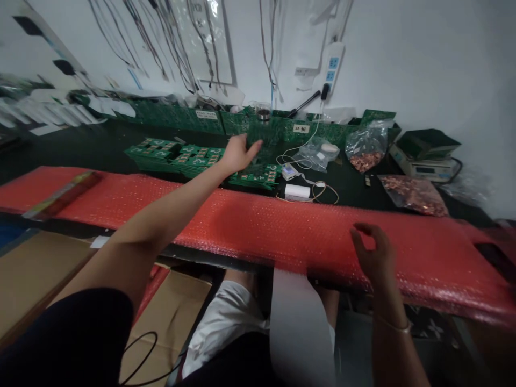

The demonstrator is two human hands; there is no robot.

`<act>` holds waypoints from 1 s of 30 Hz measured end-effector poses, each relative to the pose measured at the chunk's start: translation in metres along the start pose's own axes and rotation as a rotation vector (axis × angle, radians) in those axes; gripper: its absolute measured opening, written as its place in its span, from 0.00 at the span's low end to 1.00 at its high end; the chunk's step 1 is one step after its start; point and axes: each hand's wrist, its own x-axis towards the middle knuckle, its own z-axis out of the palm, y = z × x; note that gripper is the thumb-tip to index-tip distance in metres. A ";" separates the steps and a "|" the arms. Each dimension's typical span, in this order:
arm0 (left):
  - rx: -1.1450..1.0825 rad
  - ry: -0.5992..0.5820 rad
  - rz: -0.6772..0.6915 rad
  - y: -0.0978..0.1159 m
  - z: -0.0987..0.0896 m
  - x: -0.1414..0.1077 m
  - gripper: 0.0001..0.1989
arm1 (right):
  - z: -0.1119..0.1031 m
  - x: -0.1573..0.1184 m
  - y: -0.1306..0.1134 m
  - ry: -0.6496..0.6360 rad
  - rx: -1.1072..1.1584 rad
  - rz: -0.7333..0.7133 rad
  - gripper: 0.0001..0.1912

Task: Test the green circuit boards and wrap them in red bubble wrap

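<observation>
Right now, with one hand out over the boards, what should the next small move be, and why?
I'd probably lower the left hand a little and pinch the top board of the nearest green stack. The thumb and fingers look parted and empty just above it, while the right hand, apparently empty too, is over the red bubble wrap.

Two hands (241, 155) (374, 252) are showing, one red bubble-wrap sheet (266, 226) is lying flat, two bags (366, 159) (415, 194) are holding copper-coloured pieces, one scale (423, 167) is standing, and green circuit boards (155, 150) are lying too overlapped to count.
</observation>
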 end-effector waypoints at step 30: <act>-0.703 -0.235 -0.828 0.030 0.155 -0.201 0.18 | -0.024 0.016 0.036 -0.111 -0.186 0.040 0.25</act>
